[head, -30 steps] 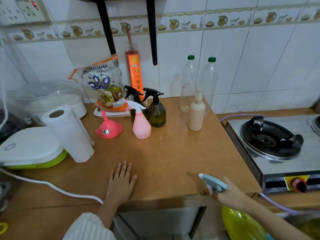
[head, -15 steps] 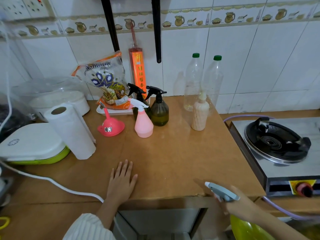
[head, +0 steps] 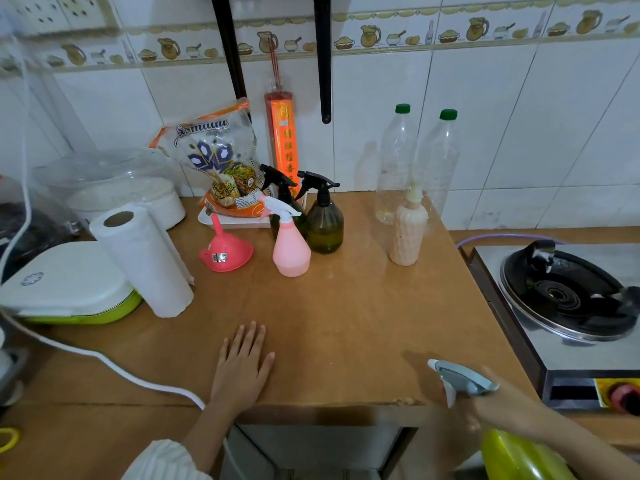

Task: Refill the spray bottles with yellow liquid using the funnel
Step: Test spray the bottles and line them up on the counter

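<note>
My right hand [head: 500, 407] grips the neck of a yellow-green spray bottle [head: 516, 457] with a grey-blue trigger head [head: 462, 377], held below the front right edge of the wooden counter [head: 346, 323]. My left hand [head: 242, 365] rests flat and open on the counter near its front edge. Farther back stand a pink spray bottle [head: 291, 245], two dark olive spray bottles [head: 323, 220] with black triggers, and a pink funnel [head: 225, 249] lying mouth down to their left.
A paper towel roll [head: 145, 261] and a white-green lidded box [head: 65, 289] sit at the left. Two clear bottles with green caps [head: 398, 164], a cream textured bottle [head: 407, 233] and a snack bag [head: 221, 164] line the back. A gas stove [head: 568, 299] is at the right. A white cable [head: 104, 358] crosses the front left.
My right hand with the yellow-green bottle has drifted slightly right and stays below the counter edge. The left hand has stayed flat in place. The view tilted slightly.
</note>
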